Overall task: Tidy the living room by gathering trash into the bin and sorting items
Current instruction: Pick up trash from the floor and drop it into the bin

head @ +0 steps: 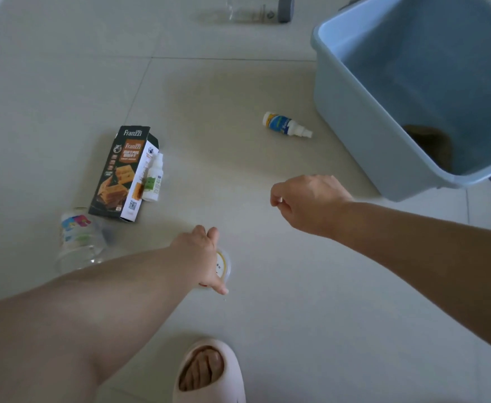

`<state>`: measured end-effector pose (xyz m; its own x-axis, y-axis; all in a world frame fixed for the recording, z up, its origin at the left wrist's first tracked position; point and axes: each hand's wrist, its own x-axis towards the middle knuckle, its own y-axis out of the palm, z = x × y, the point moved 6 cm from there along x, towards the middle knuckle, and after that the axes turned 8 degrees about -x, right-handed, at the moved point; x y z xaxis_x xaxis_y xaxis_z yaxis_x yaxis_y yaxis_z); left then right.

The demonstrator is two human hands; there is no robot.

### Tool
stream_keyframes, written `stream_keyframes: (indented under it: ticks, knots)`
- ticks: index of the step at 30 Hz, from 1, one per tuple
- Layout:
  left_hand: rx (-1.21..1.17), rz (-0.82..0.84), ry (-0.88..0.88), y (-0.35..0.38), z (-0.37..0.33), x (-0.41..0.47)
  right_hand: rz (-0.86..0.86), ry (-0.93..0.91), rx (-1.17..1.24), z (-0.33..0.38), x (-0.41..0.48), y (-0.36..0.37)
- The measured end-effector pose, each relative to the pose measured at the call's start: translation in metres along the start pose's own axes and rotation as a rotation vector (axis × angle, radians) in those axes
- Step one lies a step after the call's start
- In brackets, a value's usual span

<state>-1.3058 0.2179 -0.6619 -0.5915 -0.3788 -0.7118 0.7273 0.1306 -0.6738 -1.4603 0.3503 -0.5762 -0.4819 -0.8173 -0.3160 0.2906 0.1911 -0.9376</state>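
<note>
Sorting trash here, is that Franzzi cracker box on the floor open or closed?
Open. The Franzzi box lies flat on the floor, its far-end flaps folded outward.

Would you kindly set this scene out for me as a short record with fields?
bin: blue tub, upper right, brown thing inside
left hand: grips small round cup
right hand: fingers curled; holding anything, cannot tell
floor litter: Franzzi box, white bottle beside it, labelled clear bottle, spray bottle near the tub
far edge: grey-capped bottle
</note>
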Motion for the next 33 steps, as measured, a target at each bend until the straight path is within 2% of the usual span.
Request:
stream_keyframes:
  ticks: [2, 4, 6, 7, 10, 12, 14, 16, 21, 28, 33]
  knots:
    - [-0.036, 0.019, -0.023, 0.01, 0.0, 0.001, -0.105, 0.017, -0.073, -0.012, 0.002, -0.016]
    - [-0.027, 0.007, -0.014, 0.014, -0.004, -0.001, -0.338, 0.042, -0.214, -0.028, 0.001, -0.039]
    - [-0.012, 0.002, -0.014, 0.011, -0.008, 0.002, -0.516, 0.182, -0.274, -0.05, -0.004, -0.059]
    - [-0.015, 0.017, -0.021, 0.007, -0.01, 0.005, -0.503, 0.272, -0.269, -0.063, -0.006, -0.064]
    - [-0.121, 0.023, -0.053, -0.016, -0.015, 0.018, -0.279, 0.539, -0.187, -0.093, -0.01, -0.06]
    - [-0.223, 0.005, -0.063, -0.041, -0.021, 0.027, -0.215, 0.636, -0.095, -0.109, -0.015, -0.057]
    - [-0.351, 0.001, -0.074, -0.068, -0.026, 0.039, -0.23, 0.637, -0.027, -0.122, -0.019, -0.058]
    - [-0.588, -0.031, -0.114, -0.095, -0.026, 0.052, -0.257, 0.598, -0.046, -0.128, -0.022, -0.06]
    - [-1.079, -0.222, -0.145, -0.139, -0.029, 0.066, -0.287, 0.552, -0.038, -0.122, -0.026, -0.061]
    - [-1.388, -0.642, -0.155, -0.198, -0.02, 0.048, -0.282, 0.459, -0.064, -0.108, -0.033, -0.064]
    - [-1.717, -0.748, -0.094, -0.222, -0.022, 0.038, -0.256, 0.481, -0.026, -0.107, -0.027, -0.059]
